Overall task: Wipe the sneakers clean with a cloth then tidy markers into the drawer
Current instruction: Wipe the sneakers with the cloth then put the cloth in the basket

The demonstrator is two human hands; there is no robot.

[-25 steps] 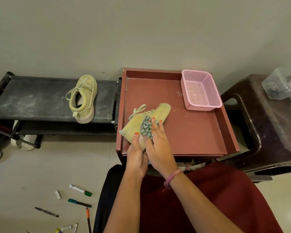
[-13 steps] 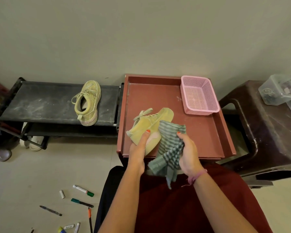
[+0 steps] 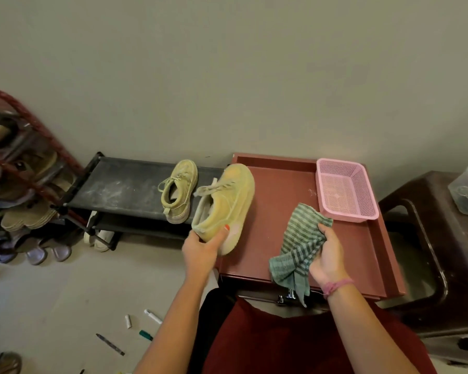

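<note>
Sneaker (image 3: pixel 224 203) heel held in left hand (image 3: pixel 201 249) grip; right hand (image 3: pixel 327 256) grips striped cloth (image 3: pixel 297 247); no legible writing.

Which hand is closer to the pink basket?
The right hand. It holds the striped cloth just in front of the pink basket. The left hand grips the sneaker farther away, at the red tray's opposite edge.

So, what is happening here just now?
A person is cleaning sneakers. The left hand holds one sneaker by the heel, lifted over the left edge of the red tray. The right hand grips a striped cloth, apart from that shoe. The second sneaker lies on the black rack. Markers lie on the floor.
</note>
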